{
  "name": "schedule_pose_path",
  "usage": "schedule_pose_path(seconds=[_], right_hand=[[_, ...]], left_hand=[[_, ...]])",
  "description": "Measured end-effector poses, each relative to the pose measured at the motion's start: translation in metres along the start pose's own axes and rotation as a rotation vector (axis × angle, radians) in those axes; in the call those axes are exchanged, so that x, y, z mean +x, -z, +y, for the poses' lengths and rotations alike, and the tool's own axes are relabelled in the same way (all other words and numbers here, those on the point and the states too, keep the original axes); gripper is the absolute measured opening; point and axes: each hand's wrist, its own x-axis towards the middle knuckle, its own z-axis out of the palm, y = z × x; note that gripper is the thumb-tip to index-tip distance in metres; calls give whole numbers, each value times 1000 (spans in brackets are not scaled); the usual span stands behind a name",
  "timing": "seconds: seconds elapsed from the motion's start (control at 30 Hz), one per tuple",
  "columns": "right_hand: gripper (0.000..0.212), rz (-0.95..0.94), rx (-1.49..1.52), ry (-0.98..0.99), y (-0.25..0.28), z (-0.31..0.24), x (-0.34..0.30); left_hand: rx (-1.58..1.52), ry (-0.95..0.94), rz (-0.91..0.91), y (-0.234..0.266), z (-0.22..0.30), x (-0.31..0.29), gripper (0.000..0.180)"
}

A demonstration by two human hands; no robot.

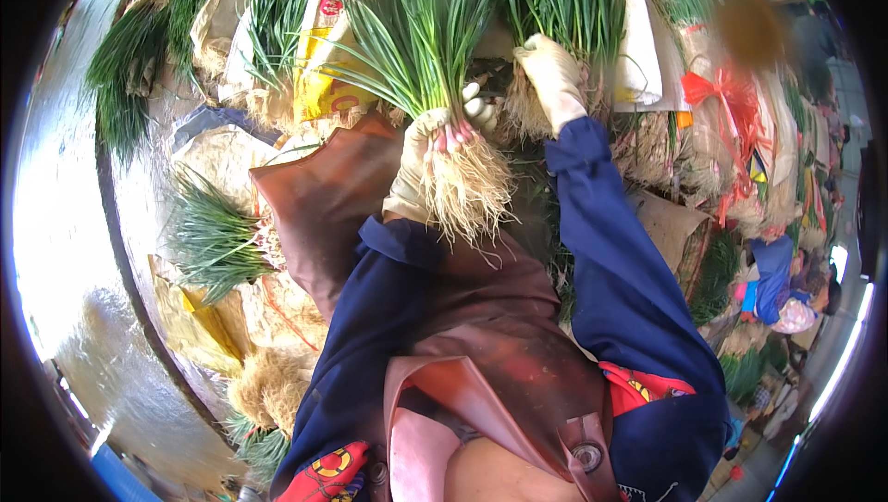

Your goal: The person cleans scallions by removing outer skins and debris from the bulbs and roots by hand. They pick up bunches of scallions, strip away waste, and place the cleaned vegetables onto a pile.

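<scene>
My left hand (413, 169), in a cream glove, grips a bunch of scallions (453, 136). The green leaves fan out upward, the pinkish bulbs show at the grip, and pale stringy roots hang below. White gloved fingertips stick out past the far side of the stems. To the right, my right hand (552, 72), also gloved, has its fingers curled at the lower stems of a larger pile of scallions (569, 2). Its fingertips are partly hidden among the stems and roots.
A brown apron (328, 197) covers my lap. Scallion bundles (217, 234) lie on sacks to the left, beside a shiny wet floor (74, 215). Red plastic ties (726, 104) and more sacks stand at the right. Farther right a person (777, 285) in blue bends down.
</scene>
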Motion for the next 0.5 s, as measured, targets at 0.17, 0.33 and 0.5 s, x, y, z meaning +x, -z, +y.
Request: schedule_pose_path(seconds=[0.17,0.33,0.5], right_hand=[[26,-200,512,329,-26,15,-50],[17,-768,1655,-93,-28,-6,-60],[6,-660,1763,-128,-34,-10,-62]], left_hand=[[81,77,101,33,-1,12,41],[44,46,45,18,-4,9,42],[55,27,74,11,-5,5,46]])
